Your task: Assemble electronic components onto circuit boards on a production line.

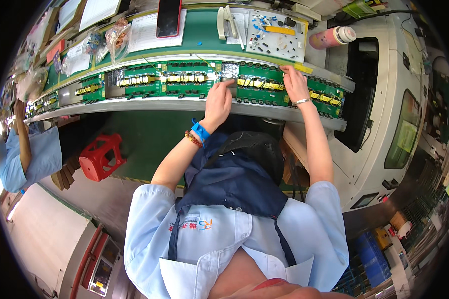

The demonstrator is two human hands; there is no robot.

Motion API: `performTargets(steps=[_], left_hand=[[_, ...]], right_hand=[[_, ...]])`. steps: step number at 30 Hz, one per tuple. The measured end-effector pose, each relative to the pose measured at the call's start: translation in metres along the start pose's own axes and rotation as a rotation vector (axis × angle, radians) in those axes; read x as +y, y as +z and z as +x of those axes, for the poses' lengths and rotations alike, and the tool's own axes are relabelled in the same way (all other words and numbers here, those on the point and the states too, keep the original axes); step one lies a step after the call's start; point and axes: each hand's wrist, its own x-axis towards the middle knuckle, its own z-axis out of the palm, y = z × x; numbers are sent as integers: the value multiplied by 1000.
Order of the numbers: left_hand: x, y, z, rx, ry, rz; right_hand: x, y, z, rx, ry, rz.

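Observation:
A green circuit board (260,74) with a row of yellow-wrapped parts along its middle lies in a long metal rail track in front of me. My left hand (218,103) is at the board's left end, its index finger stretched toward the board's edge and the other fingers loosely bent. At the far right corner of the same board is my right hand (296,85), with fingers bent together and fingertips down at the edge; what they pinch, if anything, is hidden. Farther left in the track sit more boards of this kind (184,78), and another board (327,97) is to the right.
Beyond the track lie a tray of small loose parts (277,45), a white stapler-like tool (221,24), a phone (168,19) and papers (139,37). A pink bottle (329,38) is at the right, near a large machine (384,124). A red stool (101,157) and a co-worker (32,154) are left.

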Motion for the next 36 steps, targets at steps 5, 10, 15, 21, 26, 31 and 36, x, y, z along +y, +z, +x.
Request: performTargets(steps=[5,10,15,21,26,31,36], left_hand=[[1,6,-4,-26,43,5],[8,9,-5,-57,149,57],[7,8,-4,-85,152,69],[8,-6,-14,-67,78,52],[4,-13,-30,-70,-15,46],[6,-31,-37,-51,-6,9],[-2,-47,-48,62,11,26]], right_hand=[[-2,-15,-26,134,-1,124],[7,-10,-70,190,181,328],[16,6,-87,228,342,381],[19,36,-83,147,390,214],[29,47,-72,153,426,28],[25,32,-70,194,495,129],[-53,-9,-21,446,115,248]])
